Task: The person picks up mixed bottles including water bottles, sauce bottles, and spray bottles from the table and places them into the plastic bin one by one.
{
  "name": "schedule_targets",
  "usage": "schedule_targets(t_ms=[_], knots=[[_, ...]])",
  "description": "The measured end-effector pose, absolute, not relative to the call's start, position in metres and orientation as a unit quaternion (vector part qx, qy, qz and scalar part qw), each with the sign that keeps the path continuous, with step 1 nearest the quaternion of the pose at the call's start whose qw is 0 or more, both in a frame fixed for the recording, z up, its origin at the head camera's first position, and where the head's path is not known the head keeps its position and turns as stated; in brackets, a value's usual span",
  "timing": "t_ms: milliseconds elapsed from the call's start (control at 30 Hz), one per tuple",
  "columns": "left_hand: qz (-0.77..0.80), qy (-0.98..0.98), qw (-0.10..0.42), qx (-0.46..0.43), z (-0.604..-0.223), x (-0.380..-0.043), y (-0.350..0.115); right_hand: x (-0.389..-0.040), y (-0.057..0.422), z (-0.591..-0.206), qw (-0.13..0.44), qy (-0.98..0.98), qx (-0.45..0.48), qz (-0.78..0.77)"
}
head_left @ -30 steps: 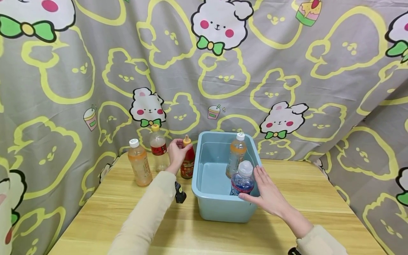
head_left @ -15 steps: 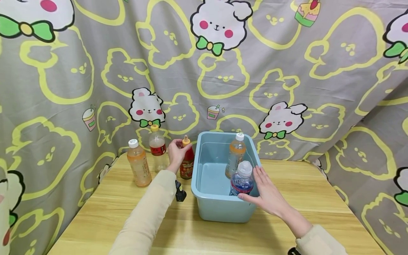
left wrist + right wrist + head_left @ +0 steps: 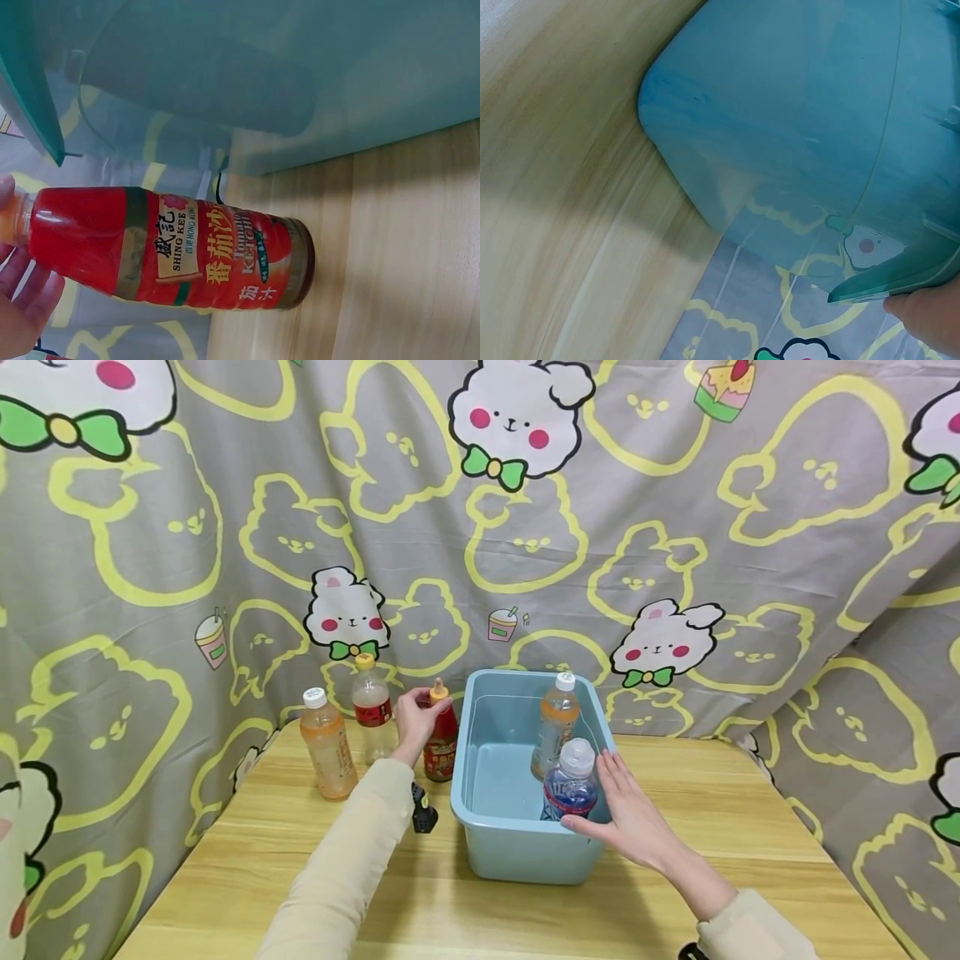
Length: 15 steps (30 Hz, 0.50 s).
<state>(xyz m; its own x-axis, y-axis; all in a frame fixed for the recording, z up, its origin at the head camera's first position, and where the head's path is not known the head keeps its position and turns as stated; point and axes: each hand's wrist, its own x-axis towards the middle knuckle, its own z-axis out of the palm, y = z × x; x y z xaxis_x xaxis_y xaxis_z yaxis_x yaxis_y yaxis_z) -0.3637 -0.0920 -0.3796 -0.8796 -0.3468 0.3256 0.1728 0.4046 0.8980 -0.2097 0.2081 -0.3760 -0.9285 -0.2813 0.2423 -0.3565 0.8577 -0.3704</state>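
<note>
My left hand pinches the yellow cap of a red ketchup bottle at its neck. The bottle stands upright on the table, just left of a light blue plastic tub. In the left wrist view, the ketchup bottle shows its label, and the fingers are around the cap. With fingers straight, my right hand rests on the tub's right rim, its thumb over the near corner. Inside the tub stand a bottle with an orange label and a blue-labelled bottle.
Left of the ketchup stand a clear bottle with a red label and an orange-tinted bottle with a white cap. A small black device is by the left wrist. A patterned grey curtain hangs behind the wooden table.
</note>
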Motion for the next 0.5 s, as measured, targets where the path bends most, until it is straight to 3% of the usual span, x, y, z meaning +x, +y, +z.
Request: schedule_targets(t_ms=[500], knots=[[-0.546, -0.803, 0.236, 0.047, -0.358, -0.359, -0.096, -0.21, 0.208, -0.376, 0.089, -0.96, 0.168, 0.207]])
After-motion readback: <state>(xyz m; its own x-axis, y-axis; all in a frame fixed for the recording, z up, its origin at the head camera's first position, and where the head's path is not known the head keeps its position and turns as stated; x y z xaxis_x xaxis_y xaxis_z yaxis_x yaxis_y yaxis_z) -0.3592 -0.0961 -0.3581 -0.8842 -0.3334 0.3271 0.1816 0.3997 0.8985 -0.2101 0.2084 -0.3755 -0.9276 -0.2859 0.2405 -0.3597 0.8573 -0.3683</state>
